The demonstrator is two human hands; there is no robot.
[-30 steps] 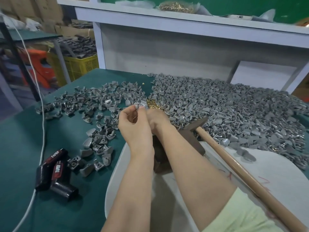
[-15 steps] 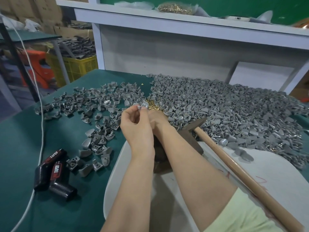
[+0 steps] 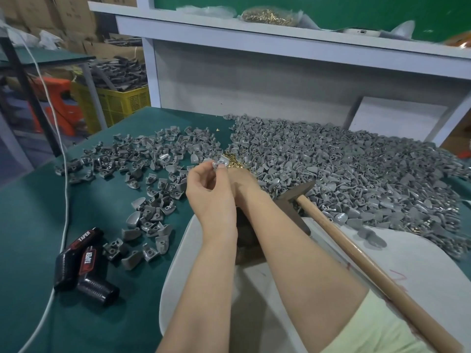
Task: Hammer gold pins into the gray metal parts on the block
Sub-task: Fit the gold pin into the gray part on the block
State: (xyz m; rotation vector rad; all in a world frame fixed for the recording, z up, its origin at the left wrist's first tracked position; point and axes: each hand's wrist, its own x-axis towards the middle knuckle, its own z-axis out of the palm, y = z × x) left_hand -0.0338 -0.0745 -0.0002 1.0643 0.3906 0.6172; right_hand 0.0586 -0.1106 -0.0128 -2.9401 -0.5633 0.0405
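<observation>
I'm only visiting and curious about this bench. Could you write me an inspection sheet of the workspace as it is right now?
Surface: green table mat, with a white board before the person.
Job's things: big heap of gray parts at right, a looser scatter at left, gold pins between them; hammer lying on the board; dark block mostly hidden by the arms.
Clutter: two black TAPER tools at left.
Hands: left hand pinches one gray part; right hand mostly hidden, grip unclear.
Cables: white cable crosses the mat's left side.
Surroundings: white shelf holding a bag of pins; yellow crate behind.
</observation>
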